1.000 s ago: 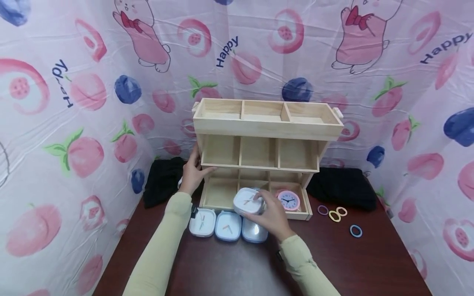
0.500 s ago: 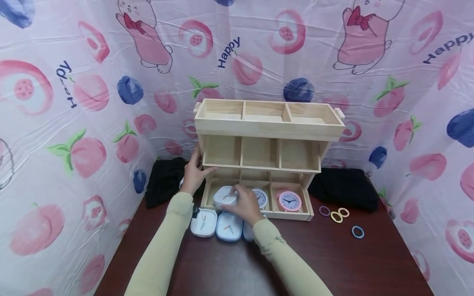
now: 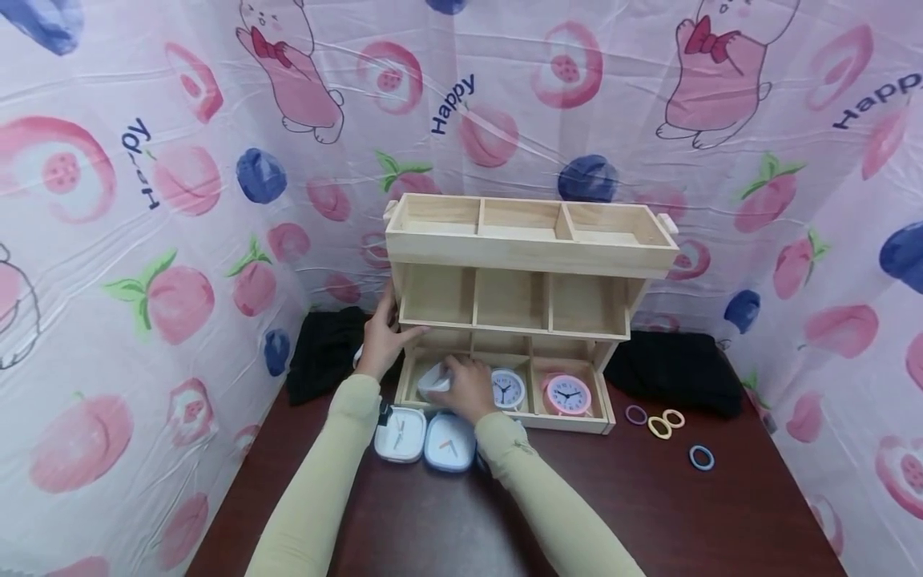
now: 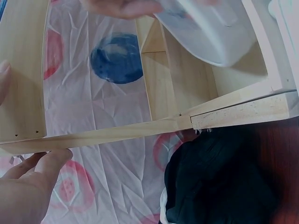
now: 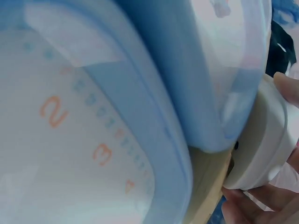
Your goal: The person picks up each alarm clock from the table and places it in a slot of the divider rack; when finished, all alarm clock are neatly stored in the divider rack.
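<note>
Spanning the wall side of the dark table (image 3: 447, 521), a three-tier wooden organizer (image 3: 530, 248) stands upright. Left hand (image 3: 380, 340), at nine o'clock of the organizer, grips the end of its middle shelf, thumb under the front edge. Right hand (image 3: 469, 387) clasps a white square clock (image 3: 433, 381) in the bottom tier's left compartment. White round clock (image 3: 508, 389) in the middle compartment; pink round clock (image 3: 568, 395) in the right. Two square clocks, white (image 3: 400, 433) and blue (image 3: 449, 442), lie at six o'clock of the organizer. Hair rings (image 3: 662, 423) lie at four o'clock.
</note>
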Tool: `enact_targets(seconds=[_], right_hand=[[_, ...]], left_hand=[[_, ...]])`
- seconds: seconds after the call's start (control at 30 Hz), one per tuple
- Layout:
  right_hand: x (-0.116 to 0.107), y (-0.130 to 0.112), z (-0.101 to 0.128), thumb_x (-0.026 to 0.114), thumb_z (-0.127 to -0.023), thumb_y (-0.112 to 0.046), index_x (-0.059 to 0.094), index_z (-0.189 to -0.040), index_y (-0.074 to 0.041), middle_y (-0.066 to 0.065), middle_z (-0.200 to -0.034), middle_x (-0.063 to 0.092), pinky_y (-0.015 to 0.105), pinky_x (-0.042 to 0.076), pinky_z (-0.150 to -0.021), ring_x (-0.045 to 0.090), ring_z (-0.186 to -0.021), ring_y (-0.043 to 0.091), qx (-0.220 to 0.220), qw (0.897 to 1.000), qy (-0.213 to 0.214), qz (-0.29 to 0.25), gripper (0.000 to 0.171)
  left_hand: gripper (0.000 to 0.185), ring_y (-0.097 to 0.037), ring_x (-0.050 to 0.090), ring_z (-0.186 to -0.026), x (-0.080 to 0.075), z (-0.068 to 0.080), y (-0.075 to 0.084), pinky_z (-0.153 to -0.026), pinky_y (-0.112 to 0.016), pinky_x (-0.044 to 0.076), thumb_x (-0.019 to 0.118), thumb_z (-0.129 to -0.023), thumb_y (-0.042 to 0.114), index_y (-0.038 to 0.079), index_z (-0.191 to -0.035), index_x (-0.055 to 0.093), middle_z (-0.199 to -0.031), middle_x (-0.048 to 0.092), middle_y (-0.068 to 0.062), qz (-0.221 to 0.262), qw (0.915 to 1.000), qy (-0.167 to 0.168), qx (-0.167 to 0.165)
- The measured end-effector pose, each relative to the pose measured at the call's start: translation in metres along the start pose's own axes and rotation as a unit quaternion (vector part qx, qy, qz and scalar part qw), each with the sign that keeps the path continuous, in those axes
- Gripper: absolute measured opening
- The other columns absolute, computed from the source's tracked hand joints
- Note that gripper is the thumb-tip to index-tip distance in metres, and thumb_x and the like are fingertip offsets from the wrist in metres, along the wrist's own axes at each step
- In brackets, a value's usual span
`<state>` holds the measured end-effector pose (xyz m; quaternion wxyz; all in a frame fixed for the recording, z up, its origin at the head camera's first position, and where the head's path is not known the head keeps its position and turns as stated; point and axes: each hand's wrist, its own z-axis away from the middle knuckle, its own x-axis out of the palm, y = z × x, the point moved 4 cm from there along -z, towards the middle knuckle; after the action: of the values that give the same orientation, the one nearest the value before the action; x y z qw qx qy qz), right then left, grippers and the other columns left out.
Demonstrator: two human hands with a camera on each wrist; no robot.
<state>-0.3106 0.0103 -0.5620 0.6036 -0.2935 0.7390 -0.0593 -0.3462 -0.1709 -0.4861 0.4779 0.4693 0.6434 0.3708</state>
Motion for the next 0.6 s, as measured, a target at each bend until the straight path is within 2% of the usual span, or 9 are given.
enact_targets(seconds=[0.23, 0.43, 0.6], right_hand=[[0.009, 0.001, -0.005, 0.095, -0.075, -0.050, 0.071, -0.097, -0.019, 0.008, -0.117, 0.074, 0.050, 0.050, -0.094, 0.065, -0.103, 0.032, 0.007, 1.000, -0.019, 0.015, 0.046], [0.015, 0.003, -0.008, 0.095, -0.074, -0.050, 0.072, -0.098, -0.018, 0.008, -0.121, 0.073, 0.052, 0.049, -0.096, 0.063, -0.109, 0.035, 0.015, 0.999, -0.038, 0.009, 0.047], [0.018, 0.003, -0.009, 0.095, -0.074, -0.045, 0.073, -0.094, -0.019, 0.006, -0.113, 0.074, 0.052, 0.048, -0.098, 0.061, -0.115, 0.037, 0.022, 0.998, -0.062, 0.017, 0.039]], left_hand=[[0.116, -0.034, 0.037, -0.160, 0.002, -0.001, 0.000, -0.128, -0.047, 0.041, 0.089, -0.088, 0.011, 0.046, -0.170, 0.014, -0.176, 0.033, -0.008, 0.003, 1.0000, -0.003, 0.007], [0.117, -0.035, 0.035, -0.160, 0.001, -0.001, 0.000, -0.128, -0.047, 0.041, 0.089, -0.089, 0.011, 0.046, -0.171, 0.013, -0.176, 0.032, -0.009, 0.000, 1.0000, -0.003, 0.003], [0.117, -0.034, 0.037, -0.160, 0.000, -0.001, -0.001, -0.128, -0.046, 0.041, 0.090, -0.088, 0.012, 0.047, -0.170, 0.015, -0.176, 0.033, -0.009, 0.004, 1.0000, 0.000, 0.003]])
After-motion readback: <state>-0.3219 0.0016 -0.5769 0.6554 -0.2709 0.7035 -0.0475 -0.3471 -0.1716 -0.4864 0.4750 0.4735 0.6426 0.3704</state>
